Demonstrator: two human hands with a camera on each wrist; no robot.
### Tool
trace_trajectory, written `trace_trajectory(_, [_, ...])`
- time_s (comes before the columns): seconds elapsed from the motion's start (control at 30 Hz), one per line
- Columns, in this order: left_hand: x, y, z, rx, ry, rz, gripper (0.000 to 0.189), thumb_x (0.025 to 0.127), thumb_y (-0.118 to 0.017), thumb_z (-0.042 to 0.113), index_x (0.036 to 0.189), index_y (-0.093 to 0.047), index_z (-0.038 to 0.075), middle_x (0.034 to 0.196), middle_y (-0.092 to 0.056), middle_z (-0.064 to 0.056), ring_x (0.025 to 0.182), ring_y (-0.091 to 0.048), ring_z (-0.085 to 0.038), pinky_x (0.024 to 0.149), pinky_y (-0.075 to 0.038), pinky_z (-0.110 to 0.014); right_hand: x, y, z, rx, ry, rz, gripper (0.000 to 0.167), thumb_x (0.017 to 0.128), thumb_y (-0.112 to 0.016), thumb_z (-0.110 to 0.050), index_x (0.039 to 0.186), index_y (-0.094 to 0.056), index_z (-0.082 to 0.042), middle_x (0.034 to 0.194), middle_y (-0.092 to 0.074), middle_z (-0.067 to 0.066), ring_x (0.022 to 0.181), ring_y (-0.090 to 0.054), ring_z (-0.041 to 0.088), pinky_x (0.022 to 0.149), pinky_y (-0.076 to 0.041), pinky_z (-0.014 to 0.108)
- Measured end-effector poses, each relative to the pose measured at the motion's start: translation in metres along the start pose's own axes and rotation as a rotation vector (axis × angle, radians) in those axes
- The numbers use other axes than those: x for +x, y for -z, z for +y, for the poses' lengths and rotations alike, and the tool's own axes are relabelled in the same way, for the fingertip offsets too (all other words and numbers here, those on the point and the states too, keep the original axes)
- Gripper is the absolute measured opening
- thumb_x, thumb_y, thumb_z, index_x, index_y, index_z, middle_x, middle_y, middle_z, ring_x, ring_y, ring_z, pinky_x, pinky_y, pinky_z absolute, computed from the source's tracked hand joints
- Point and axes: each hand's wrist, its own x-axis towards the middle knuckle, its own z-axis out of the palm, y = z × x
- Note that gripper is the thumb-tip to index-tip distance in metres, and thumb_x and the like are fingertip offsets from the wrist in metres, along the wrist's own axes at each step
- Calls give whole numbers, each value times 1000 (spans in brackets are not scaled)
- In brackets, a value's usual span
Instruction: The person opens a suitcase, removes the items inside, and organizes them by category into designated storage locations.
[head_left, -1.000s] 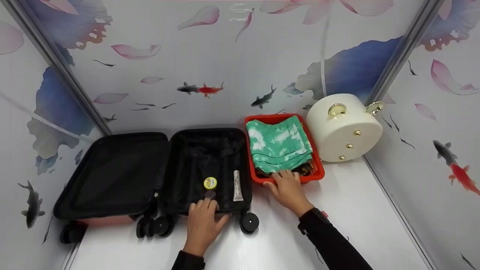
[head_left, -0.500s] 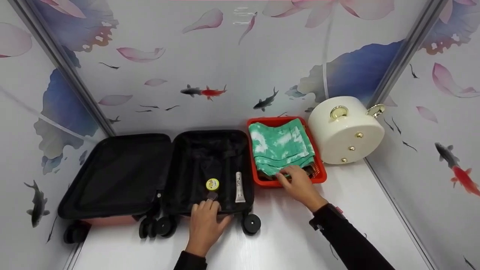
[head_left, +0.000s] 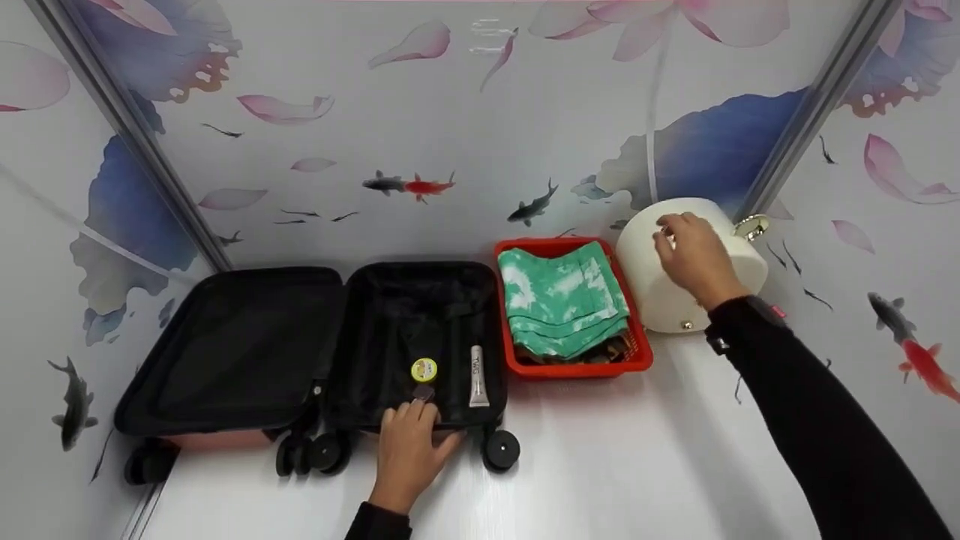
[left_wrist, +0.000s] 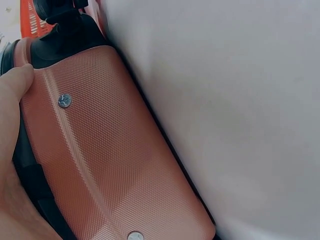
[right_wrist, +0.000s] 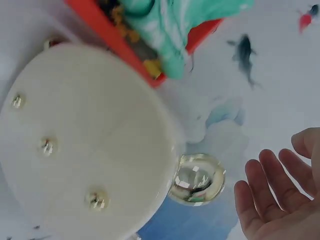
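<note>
An open suitcase (head_left: 480, 285) with a black lining lies with both halves spread. My left hand (head_left: 409, 454) grips the near rim of its right half, fingers over the edge and thumb on the pink ribbed shell (left_wrist: 115, 135). Inside that half are a small round yellow-edged tin (head_left: 424, 370), a silver tube (head_left: 478, 379) and a small dark item (head_left: 423, 392) just beyond my fingertips. My right hand (head_left: 697, 259), holding nothing, is over a cream round case (head_left: 646, 289). In the right wrist view its loosely bent fingers are apart from the case's gold ring (right_wrist: 197, 179).
A red basket (head_left: 574, 370) stands between suitcase and cream case, with a folded green-and-white cloth (head_left: 562, 292) over darker fabric. The suitcase lid half (head_left: 240, 345) lies at left. Black wheels (head_left: 501, 450) project toward the near side. Printed wall panels (head_left: 450, 120) enclose the back and sides.
My right hand has left the basket's near edge, moving right and away from me to above the cream case. My left hand stays on the suitcase rim. The head view has shifted slightly.
</note>
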Motion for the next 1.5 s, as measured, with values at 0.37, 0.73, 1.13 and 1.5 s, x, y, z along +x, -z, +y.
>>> trace_trajectory(0.37, [-2,-4,6,-22,-6,6,54,78,-94,59,86,-59,18,86,-61,1,82,-57,-23,80,-39,-40,34,31,51,-168,-10,-286,37,108,-56,-7,138,-62,13,134,-62,45,127,-57,66,111,-45,73])
trace_trajectory(0.73, [1,-2,7,-17,-14,21,53,78,-93,59,86,-60,19,86,-60,2,82,-57,-23,81,-40,-40,30,11,62,-166,-19,-240,27,102,-52,-1,123,-65,11,117,-69,41,109,-64,68,97,-51,74])
trace_trajectory(1.13, [1,2,0,11,12,-8,53,80,-93,59,88,-60,19,85,-59,2,83,-56,-21,81,-38,-39,41,12,53,-144,-4,-323,26,100,-56,0,122,-67,7,119,-71,39,115,-66,62,104,-49,71])
trace_trajectory(1.5, [2,4,0,1,13,-3,53,82,-91,61,87,-60,18,85,-60,1,83,-57,-22,81,-39,-40,28,28,47,-173,54,-425,20,106,-53,-1,117,-70,3,112,-75,31,110,-69,55,101,-52,68])
